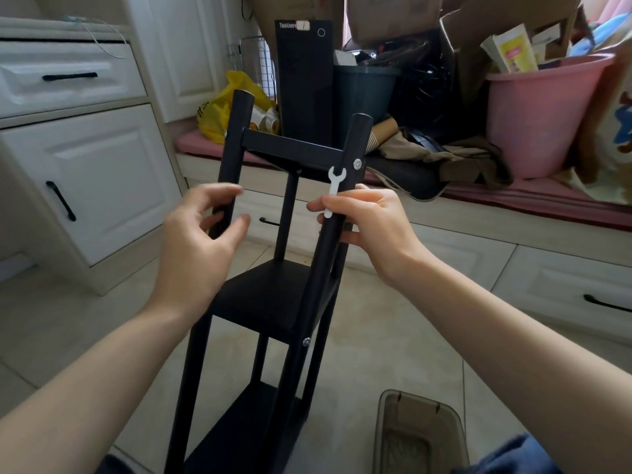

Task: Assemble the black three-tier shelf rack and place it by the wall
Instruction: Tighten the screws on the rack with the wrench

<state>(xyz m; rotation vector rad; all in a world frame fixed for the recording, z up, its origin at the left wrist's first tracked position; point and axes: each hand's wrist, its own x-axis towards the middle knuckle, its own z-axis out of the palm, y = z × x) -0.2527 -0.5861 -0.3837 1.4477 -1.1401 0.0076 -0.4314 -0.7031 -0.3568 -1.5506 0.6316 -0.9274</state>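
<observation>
The black three-tier shelf rack [273,299] stands tilted on the tiled floor in front of me, its round posts pointing up and away. My right hand [369,227] grips the right front post and pinches a small white flat wrench [334,189] against it, just below a silver bolt [357,163] at the top shelf. My left hand [201,244] hovers with spread, relaxed fingers beside the left front post [232,159], thumb and fingertips close to it but not closed round it. A second bolt [306,341] shows at the middle shelf.
White cabinet drawers [85,186] stand to the left. A bench with a pink cushion [533,196] holds a black computer tower [304,73], a yellow bag [219,111], a pink bucket [533,114] and cardboard boxes. A beige plastic basket [420,436] sits on the floor at lower right.
</observation>
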